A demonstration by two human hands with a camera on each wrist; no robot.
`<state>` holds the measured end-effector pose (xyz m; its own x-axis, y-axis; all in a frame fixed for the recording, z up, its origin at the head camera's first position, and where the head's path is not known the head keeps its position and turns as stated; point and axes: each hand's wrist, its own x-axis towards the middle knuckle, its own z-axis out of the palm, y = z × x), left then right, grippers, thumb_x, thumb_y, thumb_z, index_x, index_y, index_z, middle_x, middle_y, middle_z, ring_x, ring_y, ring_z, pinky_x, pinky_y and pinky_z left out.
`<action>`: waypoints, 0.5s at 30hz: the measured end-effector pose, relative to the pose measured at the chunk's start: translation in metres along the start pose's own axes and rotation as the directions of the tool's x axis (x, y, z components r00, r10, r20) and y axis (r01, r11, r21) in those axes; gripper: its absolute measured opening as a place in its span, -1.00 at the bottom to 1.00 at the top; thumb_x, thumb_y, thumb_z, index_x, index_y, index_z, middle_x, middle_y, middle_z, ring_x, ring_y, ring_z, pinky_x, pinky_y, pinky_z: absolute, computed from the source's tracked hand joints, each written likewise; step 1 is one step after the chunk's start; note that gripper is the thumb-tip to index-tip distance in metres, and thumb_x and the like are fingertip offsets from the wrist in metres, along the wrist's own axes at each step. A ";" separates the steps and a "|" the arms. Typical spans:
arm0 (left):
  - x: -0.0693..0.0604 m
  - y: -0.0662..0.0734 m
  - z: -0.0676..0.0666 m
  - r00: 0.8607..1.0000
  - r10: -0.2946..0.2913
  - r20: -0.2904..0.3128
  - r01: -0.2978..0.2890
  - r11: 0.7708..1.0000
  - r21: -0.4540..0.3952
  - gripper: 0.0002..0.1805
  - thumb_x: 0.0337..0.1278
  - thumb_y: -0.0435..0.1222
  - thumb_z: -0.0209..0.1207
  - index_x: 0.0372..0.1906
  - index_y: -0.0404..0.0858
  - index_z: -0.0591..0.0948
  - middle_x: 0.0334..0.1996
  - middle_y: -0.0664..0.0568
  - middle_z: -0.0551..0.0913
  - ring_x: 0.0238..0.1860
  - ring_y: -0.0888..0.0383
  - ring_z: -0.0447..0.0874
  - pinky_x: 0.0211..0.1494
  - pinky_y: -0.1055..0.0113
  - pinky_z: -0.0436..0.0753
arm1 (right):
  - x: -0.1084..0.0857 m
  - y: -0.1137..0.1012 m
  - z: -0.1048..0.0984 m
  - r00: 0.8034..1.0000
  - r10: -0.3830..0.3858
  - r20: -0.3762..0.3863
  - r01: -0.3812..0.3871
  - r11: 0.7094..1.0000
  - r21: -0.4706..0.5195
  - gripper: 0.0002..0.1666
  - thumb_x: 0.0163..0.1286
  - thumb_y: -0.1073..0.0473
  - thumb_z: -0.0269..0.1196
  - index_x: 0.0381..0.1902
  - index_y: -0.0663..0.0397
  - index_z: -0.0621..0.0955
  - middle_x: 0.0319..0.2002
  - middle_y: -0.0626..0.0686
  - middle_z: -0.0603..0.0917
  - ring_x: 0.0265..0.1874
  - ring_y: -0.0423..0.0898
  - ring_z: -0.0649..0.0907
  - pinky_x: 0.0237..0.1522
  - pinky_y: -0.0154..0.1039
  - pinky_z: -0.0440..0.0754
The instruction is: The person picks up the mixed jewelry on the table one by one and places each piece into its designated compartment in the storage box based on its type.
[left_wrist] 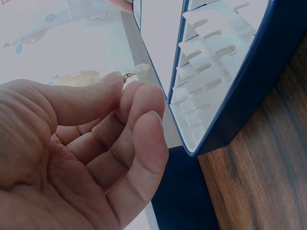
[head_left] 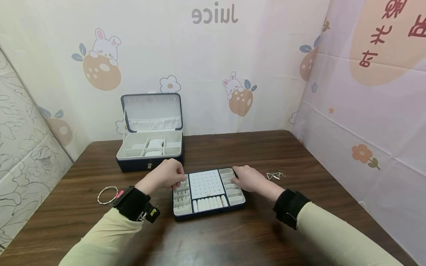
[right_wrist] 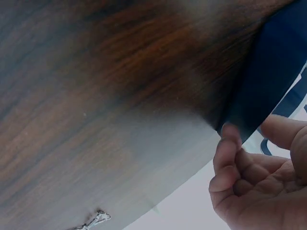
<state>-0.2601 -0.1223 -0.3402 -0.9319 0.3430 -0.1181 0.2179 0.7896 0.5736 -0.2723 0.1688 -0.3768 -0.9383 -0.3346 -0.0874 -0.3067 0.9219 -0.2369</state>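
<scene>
Tray [head_left: 209,213] is lying on the brown table [head_left: 213,240], its left column carrying notched slots, its middle holding a dotted panel [head_left: 206,184] and a row of white rolls [head_left: 208,203], its right column showing small cells. My left hand [head_left: 166,174] is pinching a pearly trinket [left_wrist: 141,69] just beside the slotted column, near the tray's far left corner, while my right hand [head_left: 250,180] is gripping the far right corner, thumb over the rim. Behind, a box [head_left: 133,165] is standing with its lid raised, white cushions [head_left: 155,143] sitting in its middle compartments. My fingers are hiding part of the trinket, and the right wrist view is cutting off most of the tray. A bracelet [head_left: 98,197] is lying to the left, a chain [head_left: 275,176] to the right, and open tabletop is stretching before the tray's near edge.
</scene>
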 end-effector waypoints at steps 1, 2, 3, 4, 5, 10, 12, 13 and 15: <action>0.000 0.000 0.000 1.000 -0.001 -0.001 0.001 1.000 -0.004 -0.83 0.33 -0.38 0.25 -0.40 -0.37 0.67 -0.66 -0.01 0.64 -0.66 0.13 0.67 -0.53 0.30 0.66 | 0.000 0.000 0.000 1.000 -0.004 -0.001 0.004 1.000 0.004 -0.48 0.51 0.17 0.21 0.30 0.37 0.49 0.10 0.31 0.67 -0.09 0.05 0.69 -0.02 0.01 0.65; 0.000 0.000 0.000 1.000 -0.003 -0.001 0.003 1.000 -0.005 -0.83 0.33 -0.37 0.25 -0.40 -0.37 0.68 -0.66 -0.01 0.64 -0.66 0.13 0.67 -0.53 0.30 0.66 | 0.001 0.000 0.001 1.000 -0.008 -0.002 0.008 1.000 0.008 -0.49 0.50 0.21 0.20 0.30 0.38 0.48 0.08 0.31 0.68 -0.16 0.01 0.68 -0.10 -0.03 0.66; 0.000 0.000 0.000 1.000 -0.004 -0.002 0.004 1.000 -0.007 -0.83 0.33 -0.37 0.25 -0.40 -0.37 0.68 -0.66 -0.01 0.64 -0.65 0.12 0.67 -0.53 0.30 0.67 | 0.001 0.000 0.001 1.000 -0.007 -0.003 0.007 1.000 0.015 -0.49 0.49 0.24 0.19 0.31 0.39 0.47 0.07 0.31 0.68 -0.22 -0.01 0.68 -0.17 -0.08 0.65; 0.000 0.000 0.000 1.000 -0.003 -0.003 0.003 1.000 -0.007 -0.83 0.33 -0.38 0.25 -0.40 -0.37 0.68 -0.66 -0.01 0.64 -0.65 0.11 0.67 -0.53 0.29 0.67 | 0.001 0.000 0.001 1.000 -0.004 0.001 0.004 1.000 0.031 -0.48 0.49 0.26 0.19 0.32 0.40 0.45 0.06 0.32 0.68 -0.28 -0.03 0.68 -0.24 -0.11 0.65; 0.000 0.000 0.000 1.000 -0.004 -0.003 0.004 1.000 -0.008 -0.83 0.33 -0.37 0.25 -0.40 -0.37 0.68 -0.66 -0.01 0.64 -0.65 0.11 0.68 -0.52 0.29 0.68 | 0.002 0.000 0.001 1.000 0.005 0.008 -0.006 0.999 0.052 -0.47 0.48 0.28 0.19 0.34 0.41 0.44 0.05 0.33 0.68 -0.35 -0.05 0.67 -0.32 -0.14 0.63; 0.001 -0.001 0.001 1.000 -0.004 -0.002 0.004 1.000 -0.013 -0.83 0.33 -0.38 0.25 -0.39 -0.37 0.67 -0.66 -0.01 0.64 -0.65 0.10 0.68 -0.53 0.29 0.68 | 0.002 0.001 0.001 0.997 0.063 0.037 -0.067 0.990 0.123 -0.41 0.48 0.31 0.17 0.41 0.39 0.37 0.04 0.34 0.67 -0.53 -0.12 0.63 -0.50 -0.24 0.56; 0.001 -0.001 0.001 1.000 -0.008 -0.002 0.008 1.000 -0.013 -0.84 0.33 -0.38 0.25 -0.39 -0.37 0.67 -0.66 -0.01 0.64 -0.65 0.11 0.68 -0.54 0.30 0.67 | 0.002 0.002 0.002 0.997 0.067 0.037 -0.071 0.989 0.127 -0.41 0.48 0.31 0.17 0.41 0.38 0.37 0.01 0.32 0.68 -0.54 -0.14 0.62 -0.50 -0.26 0.55; 0.002 -0.002 0.002 1.000 -0.009 -0.002 0.009 1.000 -0.013 -0.84 0.33 -0.38 0.25 -0.39 -0.37 0.67 -0.66 0.00 0.64 -0.65 0.11 0.68 -0.54 0.31 0.66 | 0.002 0.002 0.002 0.997 0.066 0.037 -0.070 0.989 0.130 -0.41 0.48 0.32 0.17 0.41 0.38 0.37 0.00 0.32 0.68 -0.54 -0.14 0.62 -0.50 -0.26 0.55; 0.003 -0.002 0.002 1.000 -0.011 -0.003 0.011 1.000 -0.012 -0.83 0.32 -0.38 0.26 -0.40 -0.36 0.67 -0.67 0.00 0.64 -0.65 0.11 0.68 -0.54 0.31 0.66 | 0.002 0.003 0.002 0.997 0.063 0.035 -0.067 0.988 0.136 -0.41 0.48 0.32 0.17 0.41 0.38 0.37 -0.03 0.31 0.68 -0.55 -0.14 0.62 -0.51 -0.25 0.55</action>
<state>-0.2624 -0.1220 -0.3432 -0.9352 0.3327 -0.1216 0.2043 0.7870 0.5822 -0.2747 0.1702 -0.3791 -0.9497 -0.2822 -0.1356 -0.2181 0.9071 -0.3599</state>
